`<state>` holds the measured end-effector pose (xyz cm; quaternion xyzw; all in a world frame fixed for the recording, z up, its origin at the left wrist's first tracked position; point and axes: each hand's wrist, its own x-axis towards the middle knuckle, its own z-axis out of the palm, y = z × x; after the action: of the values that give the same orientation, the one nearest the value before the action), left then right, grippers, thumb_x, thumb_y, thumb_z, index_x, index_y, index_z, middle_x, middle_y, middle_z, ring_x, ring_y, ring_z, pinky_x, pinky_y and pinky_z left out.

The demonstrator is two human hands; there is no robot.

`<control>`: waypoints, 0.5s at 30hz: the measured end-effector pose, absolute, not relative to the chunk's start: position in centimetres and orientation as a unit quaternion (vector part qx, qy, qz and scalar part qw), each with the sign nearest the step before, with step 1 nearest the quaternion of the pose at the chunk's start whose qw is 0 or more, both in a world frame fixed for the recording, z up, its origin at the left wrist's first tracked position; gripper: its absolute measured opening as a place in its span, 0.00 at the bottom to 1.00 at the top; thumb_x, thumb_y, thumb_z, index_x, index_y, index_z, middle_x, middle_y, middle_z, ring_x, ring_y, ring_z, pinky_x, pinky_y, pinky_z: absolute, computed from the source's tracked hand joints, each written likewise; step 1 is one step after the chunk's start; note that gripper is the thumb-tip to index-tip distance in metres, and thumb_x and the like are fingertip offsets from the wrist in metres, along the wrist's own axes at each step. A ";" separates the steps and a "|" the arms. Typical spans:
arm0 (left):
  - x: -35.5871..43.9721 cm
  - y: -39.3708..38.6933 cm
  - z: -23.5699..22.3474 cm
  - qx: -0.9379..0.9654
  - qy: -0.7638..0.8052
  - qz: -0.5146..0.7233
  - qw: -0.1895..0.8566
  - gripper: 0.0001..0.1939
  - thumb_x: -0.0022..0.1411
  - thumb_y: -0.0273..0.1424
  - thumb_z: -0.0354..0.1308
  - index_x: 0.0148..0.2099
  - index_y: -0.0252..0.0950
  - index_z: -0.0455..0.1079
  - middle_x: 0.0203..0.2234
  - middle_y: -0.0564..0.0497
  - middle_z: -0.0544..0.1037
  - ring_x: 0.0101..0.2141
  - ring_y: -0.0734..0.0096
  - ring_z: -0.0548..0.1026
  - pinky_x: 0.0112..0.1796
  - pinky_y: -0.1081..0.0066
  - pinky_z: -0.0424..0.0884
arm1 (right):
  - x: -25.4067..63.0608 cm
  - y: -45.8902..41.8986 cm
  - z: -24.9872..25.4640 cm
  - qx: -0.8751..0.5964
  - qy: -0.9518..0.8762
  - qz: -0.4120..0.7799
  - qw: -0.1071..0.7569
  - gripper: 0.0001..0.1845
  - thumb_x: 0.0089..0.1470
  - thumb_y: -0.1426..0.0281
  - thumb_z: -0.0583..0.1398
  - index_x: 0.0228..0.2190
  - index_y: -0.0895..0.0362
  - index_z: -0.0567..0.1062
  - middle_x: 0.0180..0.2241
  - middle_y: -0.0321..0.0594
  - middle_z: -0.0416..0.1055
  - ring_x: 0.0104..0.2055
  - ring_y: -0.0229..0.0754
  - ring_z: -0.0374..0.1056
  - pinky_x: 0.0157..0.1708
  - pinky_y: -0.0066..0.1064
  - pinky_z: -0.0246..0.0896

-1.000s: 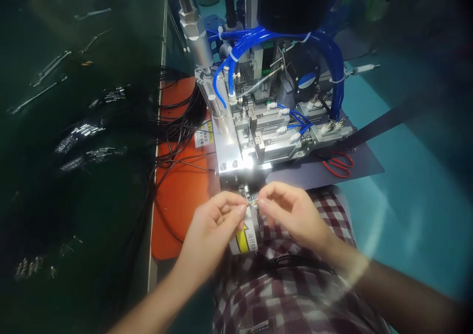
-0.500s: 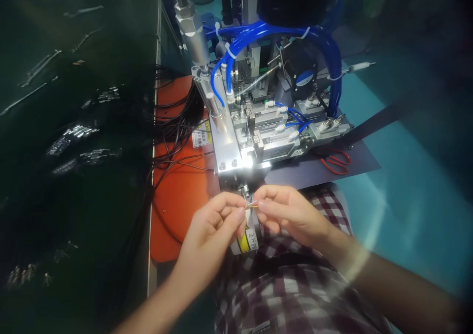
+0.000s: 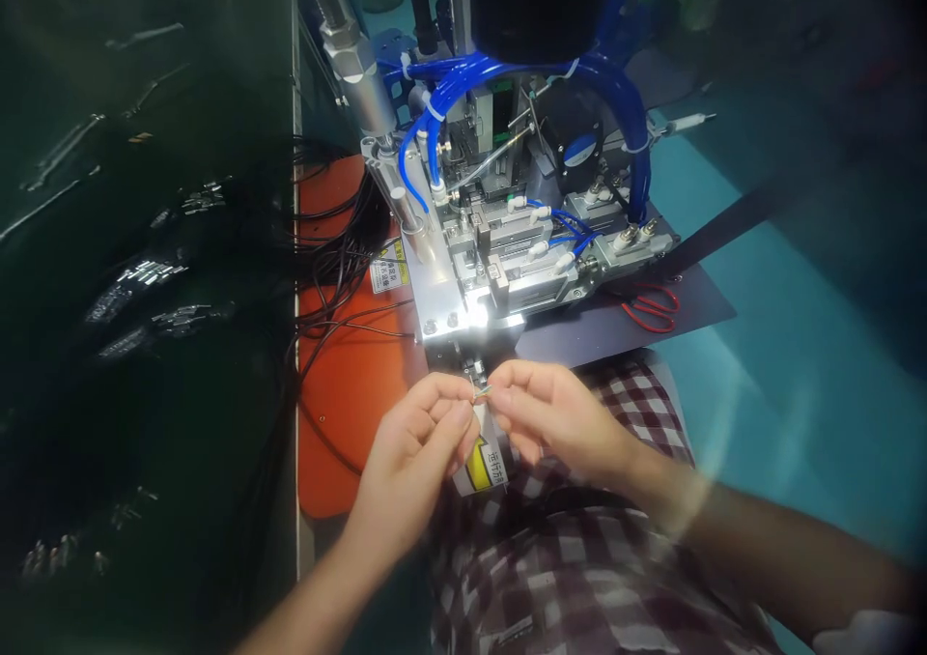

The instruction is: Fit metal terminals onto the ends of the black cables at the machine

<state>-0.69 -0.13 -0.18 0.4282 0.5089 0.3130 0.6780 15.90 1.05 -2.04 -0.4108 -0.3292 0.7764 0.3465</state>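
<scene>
My left hand (image 3: 424, 442) is closed in a pinch, thumb against forefinger, on the left end of some short thin coloured wires (image 3: 481, 393). From the other side my right hand (image 3: 554, 413) pinches the right end of the wires. Only a little of them shows between the fingertips, with light and yellowish strands. Both hands are just in front of the metal machine (image 3: 478, 312), above a label with a yellow arrow (image 3: 479, 467). The fingers hide the rest of the wires.
Blue air hoses (image 3: 470, 71) arch over the machine. Black cables (image 3: 340, 249) lie across an orange plate (image 3: 348, 384) on the left. Red-handled scissors or pliers (image 3: 652, 307) rest on a dark sheet (image 3: 579, 341). Small shiny parts (image 3: 149, 273) lie on the dark green surface at left.
The view has shifted slightly, so the machine sits a little further left. Both hands keep their pinch, and the fingertips are slightly closer together around the wires.
</scene>
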 end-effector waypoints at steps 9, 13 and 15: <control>-0.1 -0.5 -0.3 0.402 0.565 0.347 0.632 0.09 0.61 0.36 0.58 0.40 0.36 0.70 0.19 0.58 0.66 0.20 0.81 0.60 0.21 0.80 0.56 | 14.2 -0.9 -1.6 -0.512 -0.438 0.650 0.353 0.08 0.59 0.66 0.56 0.29 0.56 0.66 0.17 0.26 0.59 0.16 0.29 0.54 0.15 0.22 0.50; -0.1 -0.5 -0.4 0.374 0.587 0.337 0.634 0.09 0.58 0.36 0.62 0.34 0.35 0.72 0.14 0.60 0.60 0.18 0.82 0.57 0.20 0.81 0.54 | 14.3 -1.1 -1.3 -0.532 -0.491 0.603 0.335 0.08 0.58 0.68 0.56 0.27 0.57 0.67 0.19 0.29 0.58 0.20 0.31 0.53 0.19 0.24 0.49; -0.1 -0.5 -0.5 0.364 0.589 0.340 0.636 0.09 0.57 0.36 0.62 0.33 0.35 0.72 0.14 0.60 0.61 0.18 0.82 0.57 0.19 0.81 0.54 | 14.2 -1.3 -1.4 -0.538 -0.502 0.590 0.332 0.08 0.58 0.68 0.55 0.27 0.57 0.67 0.20 0.29 0.60 0.20 0.31 0.53 0.20 0.24 0.50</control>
<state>-0.15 -0.55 -0.48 0.3644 0.5894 0.3403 0.6356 14.24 -1.31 -1.37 -0.5385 -0.5018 0.5898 0.3322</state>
